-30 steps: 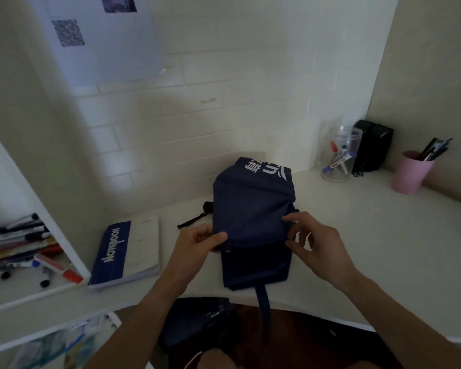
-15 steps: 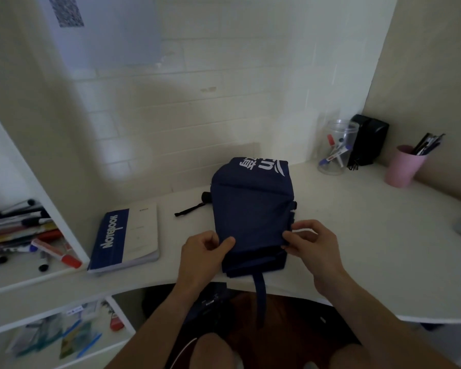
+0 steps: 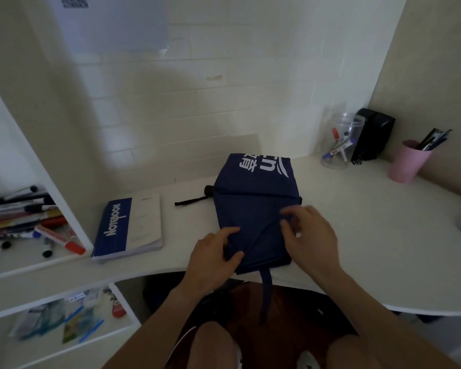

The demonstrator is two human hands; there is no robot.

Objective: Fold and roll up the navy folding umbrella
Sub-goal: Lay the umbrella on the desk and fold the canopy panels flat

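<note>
A navy folding umbrella (image 3: 253, 206) lies flattened on a white desk (image 3: 370, 235), its white printed lettering at the far end and its closing strap (image 3: 266, 294) dangling over the desk's near edge. The left hand (image 3: 212, 258) pinches the cloth at the umbrella's near left corner, thumb on top and fingers curled. The right hand (image 3: 308, 235) rests on the near right side; motion blur makes it hard to tell, but its fingers appear curled, pinching a fold. A second ago both hands held the canopy panels raised; since then they have drawn the panels down toward the body and pressed them flat, so the pleats now lie stacked. That likely means folding is nearly finished and rolling toward the strap comes next. Beyond the left hand lies a blue-and-white notebook (image 3: 129, 227); far beyond the right hand stands a pink cup (image 3: 407, 162) of pens.
</note>
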